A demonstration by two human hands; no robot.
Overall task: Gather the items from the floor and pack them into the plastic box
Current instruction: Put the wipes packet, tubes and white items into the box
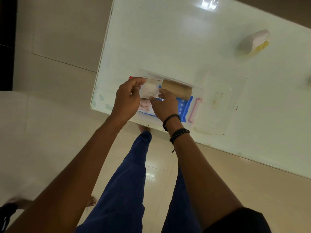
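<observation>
My left hand [128, 96] and right hand [164, 105] both pinch a small pale packet [150, 91], held between them just above the clear plastic box [198, 91] on the white tabletop [168, 39]. Beyond my right fingers a cardboard tube [176, 89] lies in the box; under my hands lies a blue pack [184, 106].
</observation>
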